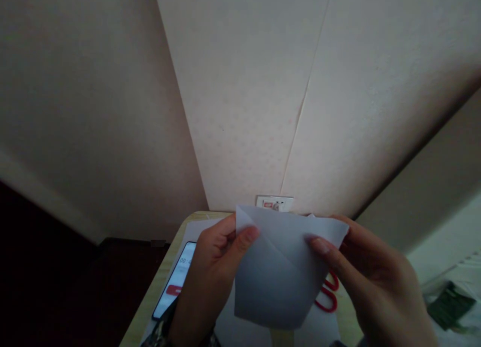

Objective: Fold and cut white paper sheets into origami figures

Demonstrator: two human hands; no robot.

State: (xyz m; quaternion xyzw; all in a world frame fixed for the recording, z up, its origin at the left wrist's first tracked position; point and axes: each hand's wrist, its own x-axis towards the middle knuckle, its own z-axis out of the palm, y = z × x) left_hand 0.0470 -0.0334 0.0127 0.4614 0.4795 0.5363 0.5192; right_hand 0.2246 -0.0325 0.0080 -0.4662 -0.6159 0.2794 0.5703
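Observation:
Between my two hands a white sheet of paper [278, 282] is held up over the table, with a faint crease slanting across it. My left hand [216, 267] pinches its upper left part, thumb on the near face and fingers behind. The upper right corner is gripped by my right hand [370, 277], its thumb also on the near face. Behind the paper, to the right, show the red handles of scissors [328, 299]; their blades are hidden. A phone [175, 279] with a lit screen lies left of my left wrist.
More white paper [240, 327] lies on the light wooden table [150, 292]. A wall socket [276, 201] with something plugged in sits just beyond the table's far edge. Walls stand close ahead and to the left. A clear bag with something green [451, 304] is at the lower right.

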